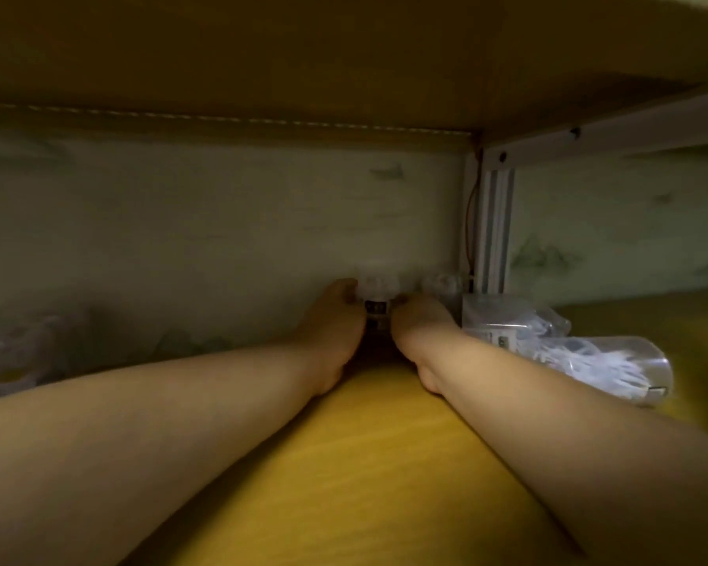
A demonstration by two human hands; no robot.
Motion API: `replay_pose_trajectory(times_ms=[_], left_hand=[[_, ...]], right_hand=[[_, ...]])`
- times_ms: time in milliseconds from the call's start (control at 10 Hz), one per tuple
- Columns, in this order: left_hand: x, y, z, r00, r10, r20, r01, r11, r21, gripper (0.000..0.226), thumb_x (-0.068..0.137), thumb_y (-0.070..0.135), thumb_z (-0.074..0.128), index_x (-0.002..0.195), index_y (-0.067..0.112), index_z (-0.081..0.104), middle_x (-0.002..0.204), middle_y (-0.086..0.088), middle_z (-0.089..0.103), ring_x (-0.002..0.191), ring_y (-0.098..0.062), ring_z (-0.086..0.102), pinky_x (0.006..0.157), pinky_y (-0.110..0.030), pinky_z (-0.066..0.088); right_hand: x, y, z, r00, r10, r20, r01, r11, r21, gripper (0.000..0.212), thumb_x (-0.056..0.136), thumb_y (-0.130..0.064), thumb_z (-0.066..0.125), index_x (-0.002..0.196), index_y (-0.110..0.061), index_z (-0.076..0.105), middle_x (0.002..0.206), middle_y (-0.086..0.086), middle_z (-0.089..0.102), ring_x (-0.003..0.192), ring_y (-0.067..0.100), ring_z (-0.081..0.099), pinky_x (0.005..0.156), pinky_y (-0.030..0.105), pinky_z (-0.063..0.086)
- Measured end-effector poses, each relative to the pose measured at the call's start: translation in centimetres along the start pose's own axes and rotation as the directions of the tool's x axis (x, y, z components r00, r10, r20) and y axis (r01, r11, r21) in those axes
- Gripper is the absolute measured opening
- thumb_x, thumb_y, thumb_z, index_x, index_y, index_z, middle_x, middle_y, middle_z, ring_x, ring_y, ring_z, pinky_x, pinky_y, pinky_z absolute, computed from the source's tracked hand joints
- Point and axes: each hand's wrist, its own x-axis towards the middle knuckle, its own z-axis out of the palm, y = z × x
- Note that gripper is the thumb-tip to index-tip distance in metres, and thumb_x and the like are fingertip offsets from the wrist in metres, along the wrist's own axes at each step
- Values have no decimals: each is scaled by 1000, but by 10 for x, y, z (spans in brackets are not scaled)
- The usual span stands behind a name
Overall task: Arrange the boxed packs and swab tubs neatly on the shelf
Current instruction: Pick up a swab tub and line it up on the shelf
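Swab tub (376, 298) sits at the back of the shelf (368, 463), against the rear wall (221, 222), gripped between both hands: left hand (334, 324) on its left side, right hand (419, 324) on its right, fingers of both curled round it. Contents blurred, only a clear body and a dark label show. Second clear tub (442, 285) just right of it, near the white upright post (493, 226). Further right, a clear boxed pack (493, 316) stands just beside the post, and a clear tub (605, 367) lies on its side by the shelf's right edge with white swabs inside. Blurred clear container (15, 353) at far left, well apart from the hands. Open yellow board in the middle between the forearms and left of the left arm. Upper shelf board (303, 55) close overhead, low headroom. Right bay past the post shows bare board.
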Motion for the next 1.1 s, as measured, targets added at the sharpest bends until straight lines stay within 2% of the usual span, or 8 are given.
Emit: replay_pose_trajectory(times_ms=[100, 200, 400, 600, 800, 900, 1000, 1100], left_hand=[[6, -7, -2, 994, -71, -84, 62, 992, -106, 35, 85, 32, 52, 115, 33, 69, 112, -2, 75, 102, -25, 72, 96, -52, 54], [2, 3, -3, 993, -65, -99, 43, 975, -218, 30, 91, 26, 49, 108, 20, 73, 103, -6, 77, 98, -26, 73, 94, -47, 56], [-6, 9, -2, 990, -82, -113, 37, 936, -349, 34, 101, 23, 44, 78, 22, 68, 71, 7, 73, 84, -16, 65, 72, -27, 47], [-27, 25, -4, 975, -128, -183, 31, 889, -457, 27, 98, 29, 47, 82, 22, 68, 96, -2, 73, 88, -18, 64, 81, -32, 50], [-110, 56, -5, 959, -195, -206, 91, 900, -426, 27, 99, 32, 43, 93, 22, 67, 103, -2, 71, 100, -22, 64, 100, -39, 48], [-165, 72, -7, 967, -141, -210, 55, 928, -369, 26, 100, 19, 41, 93, 20, 66, 97, -2, 71, 94, -20, 64, 98, -38, 49], [-209, 79, -6, 970, -93, -223, 25, 956, -291, 26, 101, 16, 41, 103, 20, 67, 98, -2, 74, 94, -16, 69, 79, -28, 55], [-240, 90, -1, 972, -45, -229, 9, 988, -157, 34, 97, 11, 38, 114, 24, 64, 106, 0, 74, 107, -18, 67, 90, -33, 52]], right_hand=[[29, 7, -4, 992, -127, 18, 126, 992, 8, 46, 105, -23, 36, 142, 1, 48, 144, 23, 51, 130, 41, 49, 109, 49, 41], [39, 7, -8, 993, -86, 86, 76, 991, 109, 56, 100, -50, 36, 143, -17, 51, 142, 12, 55, 127, 32, 53, 111, 48, 41], [44, 4, -19, 971, -135, 197, 106, 983, 151, 53, 100, -59, 30, 130, -27, 59, 138, 10, 55, 116, 27, 52, 101, 45, 45], [24, 6, -15, 948, -180, 262, 151, 980, 127, 58, 97, -63, 35, 134, -25, 56, 135, 9, 56, 125, 30, 50, 100, 56, 47], [-45, 8, -35, 929, -167, 329, 137, 984, 112, 72, 76, -72, 47, 134, -30, 56, 136, 7, 60, 118, 32, 60, 74, 50, 59], [-86, 17, -60, 886, -178, 427, 156, 984, 86, 77, 80, -69, 42, 145, -29, 47, 142, 6, 54, 126, 31, 55, 85, 54, 55], [-117, 25, -86, 822, -179, 541, 166, 983, 72, 68, 92, -64, 33, 143, -22, 48, 142, 9, 54, 129, 33, 52, 103, 58, 44], [-143, 31, -102, 784, -226, 578, 227, 971, 72, 63, 94, -65, 32, 136, -23, 53, 139, 9, 55, 130, 32, 51, 107, 57, 42]])
